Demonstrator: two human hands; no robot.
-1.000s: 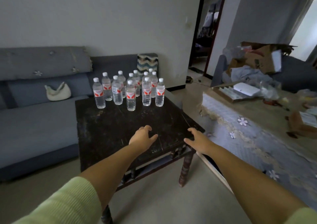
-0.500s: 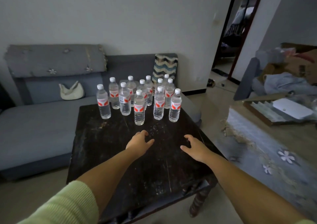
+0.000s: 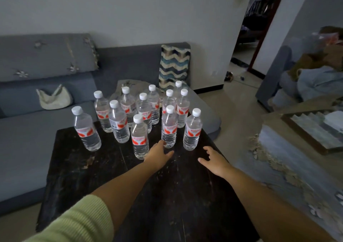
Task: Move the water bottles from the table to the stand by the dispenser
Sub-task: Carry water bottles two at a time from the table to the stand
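Observation:
Several clear water bottles with white caps and red-and-white labels stand upright in a cluster at the far end of a dark wooden table [image 3: 79,169]. The nearest ones are a front-middle bottle [image 3: 140,137], a bottle just right of it [image 3: 169,128] and a front-right bottle [image 3: 192,130]. My left hand [image 3: 158,153] reaches out with relaxed fingers between the front-middle bottle and its right neighbour, holding nothing. My right hand [image 3: 213,158] hovers open over the table just below the front-right bottle, apart from it. No stand or dispenser is in view.
A grey sofa [image 3: 27,130] runs behind and left of the table, with a white bag [image 3: 53,98] and a zigzag cushion [image 3: 174,67] on it. A cloth-covered table [image 3: 297,160] with a tray stands at the right. A doorway [image 3: 250,37] opens at the back right.
I have come closer to the table and both hands have moved forward toward the front bottles. The bottles themselves have not moved.

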